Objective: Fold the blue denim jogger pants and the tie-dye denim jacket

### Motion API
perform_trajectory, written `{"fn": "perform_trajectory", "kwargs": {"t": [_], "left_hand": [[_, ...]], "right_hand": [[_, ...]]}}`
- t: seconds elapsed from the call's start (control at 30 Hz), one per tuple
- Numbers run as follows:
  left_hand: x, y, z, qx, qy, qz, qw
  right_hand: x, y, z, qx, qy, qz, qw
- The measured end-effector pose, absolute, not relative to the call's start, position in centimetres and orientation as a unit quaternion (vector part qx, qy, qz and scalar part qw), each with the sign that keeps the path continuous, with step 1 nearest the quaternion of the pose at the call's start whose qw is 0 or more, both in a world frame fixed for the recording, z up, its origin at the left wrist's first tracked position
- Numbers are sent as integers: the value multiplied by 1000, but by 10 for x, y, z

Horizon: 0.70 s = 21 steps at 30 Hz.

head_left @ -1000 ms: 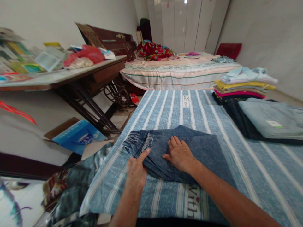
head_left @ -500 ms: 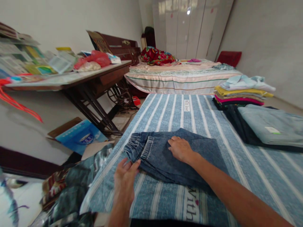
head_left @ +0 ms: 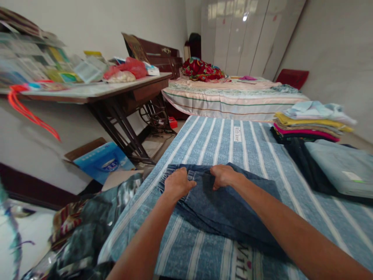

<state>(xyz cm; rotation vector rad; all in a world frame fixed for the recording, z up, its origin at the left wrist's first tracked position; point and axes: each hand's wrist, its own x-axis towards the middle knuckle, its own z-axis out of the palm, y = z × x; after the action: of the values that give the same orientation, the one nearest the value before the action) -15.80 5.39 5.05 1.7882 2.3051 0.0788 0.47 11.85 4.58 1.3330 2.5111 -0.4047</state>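
Folded dark blue jeans with a gathered elastic waistband lie on a blue, white-striped sheet, the waistband toward the left. My left hand is closed on the jeans by the waistband, its thumb pointing right. Close to it, my right hand grips the upper edge of the jeans, fingers curled and thumb on the near side. Its fingertips are partly hidden in the cloth.
At right are stacked folded clothes and light folded jeans on dark cloth. A cluttered sewing-machine table stands left, above a blue carton. Clothes lie beside the bed. Another bed stands behind.
My left hand has moved up and right from the waistband's near corner onto the jeans. My right hand has shifted slightly to their upper edge. The view has turned a little left.
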Motion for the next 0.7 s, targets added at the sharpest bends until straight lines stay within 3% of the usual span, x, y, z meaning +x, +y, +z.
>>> {"fn": "perform_trajectory", "kwargs": {"t": [0.27,0.43,0.53,0.7], "left_hand": [[-160,57,51,668,729,76,129],[-146,16,39,772,584,198,151],[-130,-11,31,835,499,202,112],[-111,-30,22,849,479,209,79]], "right_hand": [[8,123,38,441,871,-169,133],[18,119,22,429,882,-179,75],[25,117,14,399,897,-184,32],[35,110,4,364,912,-187,-23]]}}
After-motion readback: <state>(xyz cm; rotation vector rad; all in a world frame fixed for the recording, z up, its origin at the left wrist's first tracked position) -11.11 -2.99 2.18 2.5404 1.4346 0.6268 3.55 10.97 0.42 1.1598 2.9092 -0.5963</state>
